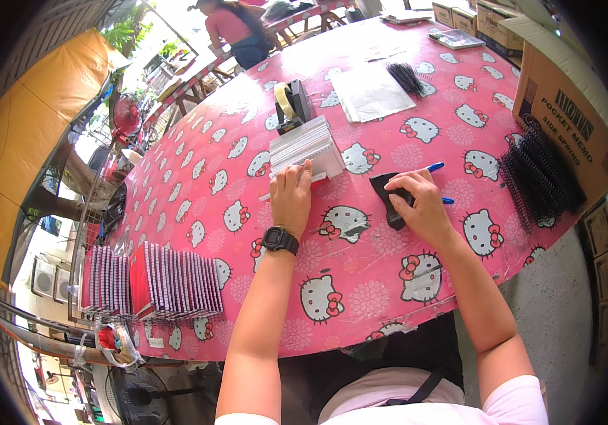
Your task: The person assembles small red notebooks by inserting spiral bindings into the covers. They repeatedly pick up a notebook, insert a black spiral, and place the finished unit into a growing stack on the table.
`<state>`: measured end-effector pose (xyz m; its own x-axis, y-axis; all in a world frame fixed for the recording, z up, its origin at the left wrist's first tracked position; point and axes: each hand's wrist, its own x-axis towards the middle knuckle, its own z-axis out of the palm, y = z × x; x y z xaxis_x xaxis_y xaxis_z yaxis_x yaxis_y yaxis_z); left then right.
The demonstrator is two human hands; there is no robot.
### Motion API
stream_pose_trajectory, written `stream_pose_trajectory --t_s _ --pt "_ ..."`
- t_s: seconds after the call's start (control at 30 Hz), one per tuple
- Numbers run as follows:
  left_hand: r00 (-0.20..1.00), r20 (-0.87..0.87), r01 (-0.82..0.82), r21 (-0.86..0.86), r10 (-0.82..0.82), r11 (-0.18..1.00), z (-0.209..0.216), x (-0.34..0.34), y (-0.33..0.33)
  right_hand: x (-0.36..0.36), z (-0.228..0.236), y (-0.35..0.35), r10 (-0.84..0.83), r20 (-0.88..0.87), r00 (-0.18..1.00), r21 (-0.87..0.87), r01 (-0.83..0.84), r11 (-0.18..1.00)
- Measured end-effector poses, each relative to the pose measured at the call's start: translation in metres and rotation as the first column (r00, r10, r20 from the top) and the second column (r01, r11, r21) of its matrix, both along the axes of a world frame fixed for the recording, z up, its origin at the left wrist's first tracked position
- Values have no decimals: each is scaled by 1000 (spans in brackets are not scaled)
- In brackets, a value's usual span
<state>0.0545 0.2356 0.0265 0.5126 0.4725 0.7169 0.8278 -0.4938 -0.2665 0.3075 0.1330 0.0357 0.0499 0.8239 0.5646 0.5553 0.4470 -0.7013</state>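
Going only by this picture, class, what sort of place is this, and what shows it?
Probably a small notebook-binding workshop, partly outdoors: black spiral coils, rows of spiral-edged notebooks and a tape dispenser share one large pink table.

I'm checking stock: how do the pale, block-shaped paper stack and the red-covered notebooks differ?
The paper stack looks whitish; the notebooks show red covers. The stack forms one group; the notebooks, two. The left hand is at the stack; neither is at the notebooks. Both are on the pink table.
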Motion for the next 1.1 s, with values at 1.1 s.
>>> stream_pose_trajectory --t_s 1.1 --pt "939 336 149 -188 -79 971 5 9 -18 -78 -16 81 153 -256 955 -220 -211 952"
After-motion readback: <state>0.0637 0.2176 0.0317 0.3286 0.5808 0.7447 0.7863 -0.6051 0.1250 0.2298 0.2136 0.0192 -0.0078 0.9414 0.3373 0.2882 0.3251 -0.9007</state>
